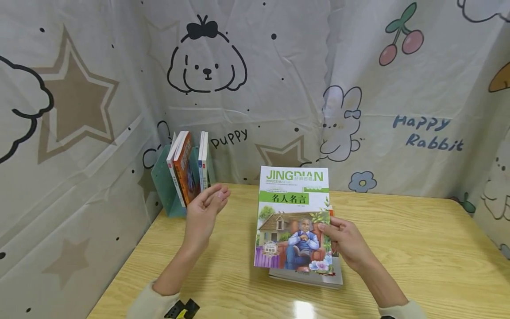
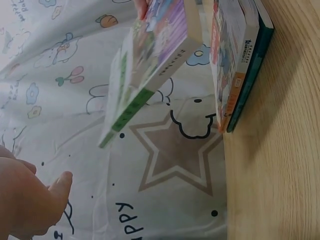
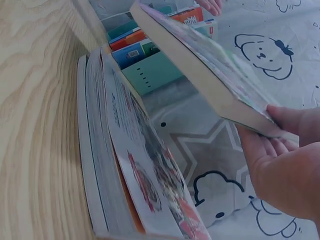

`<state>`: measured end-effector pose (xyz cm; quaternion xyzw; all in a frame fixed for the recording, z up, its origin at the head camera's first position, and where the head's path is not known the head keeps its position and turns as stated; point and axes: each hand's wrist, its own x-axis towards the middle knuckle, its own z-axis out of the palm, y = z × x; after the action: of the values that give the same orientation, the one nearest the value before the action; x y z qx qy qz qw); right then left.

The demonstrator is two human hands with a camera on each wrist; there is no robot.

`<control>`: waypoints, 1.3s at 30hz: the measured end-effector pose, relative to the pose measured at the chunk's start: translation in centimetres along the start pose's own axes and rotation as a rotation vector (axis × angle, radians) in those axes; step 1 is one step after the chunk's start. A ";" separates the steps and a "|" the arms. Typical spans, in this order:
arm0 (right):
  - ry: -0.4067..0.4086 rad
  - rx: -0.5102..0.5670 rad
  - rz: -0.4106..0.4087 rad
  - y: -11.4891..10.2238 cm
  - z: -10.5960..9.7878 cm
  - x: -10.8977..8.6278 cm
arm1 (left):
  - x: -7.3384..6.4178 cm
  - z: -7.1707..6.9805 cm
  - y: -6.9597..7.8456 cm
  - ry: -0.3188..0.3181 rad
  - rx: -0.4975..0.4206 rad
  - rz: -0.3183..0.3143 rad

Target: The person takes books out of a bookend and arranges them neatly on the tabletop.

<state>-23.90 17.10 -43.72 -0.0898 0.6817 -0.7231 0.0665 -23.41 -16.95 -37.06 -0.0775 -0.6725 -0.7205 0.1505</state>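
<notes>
My right hand (image 1: 348, 243) grips the right edge of a paperback book (image 1: 292, 239), thumb on the cover and fingers beneath. Its cover shows a green title band and an illustrated person seated in a red armchair. The right wrist view shows this book (image 3: 195, 75) raised at a tilt above a small stack of books (image 3: 137, 150) on the table. From the head, the stack (image 1: 307, 278) is mostly hidden under the held book. To the left, my left hand (image 1: 204, 215) hovers with nothing in it, its fingers loosely bent, in front of the upright books.
At the back left, a teal bookend (image 1: 161, 177) holds several upright books, among them an orange-spined one (image 1: 183, 168), with a gap between two groups. The wooden table (image 1: 418, 248) meets a printed cloth (image 1: 279, 88) hanging at the back and sides.
</notes>
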 end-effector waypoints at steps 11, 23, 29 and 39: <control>0.024 0.058 0.183 1.5 -2.7 -0.3 | 0.2 -0.7 -0.1 0.000 0.005 0.005; 0.005 0.061 0.237 2.9 -4.3 -0.3 | 1.1 -2.3 0.3 0.061 0.111 0.020; -0.030 0.101 0.241 3.4 -4.7 -0.3 | 2.5 -3.5 -0.8 0.152 0.237 0.025; -0.052 0.116 0.263 4.0 -4.6 -0.1 | 4.6 -6.3 -2.1 0.343 0.353 0.127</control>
<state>-24.92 21.32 -47.99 -0.0143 0.6426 -0.7438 0.1837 -27.88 -23.59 -38.11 0.0314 -0.7463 -0.5836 0.3187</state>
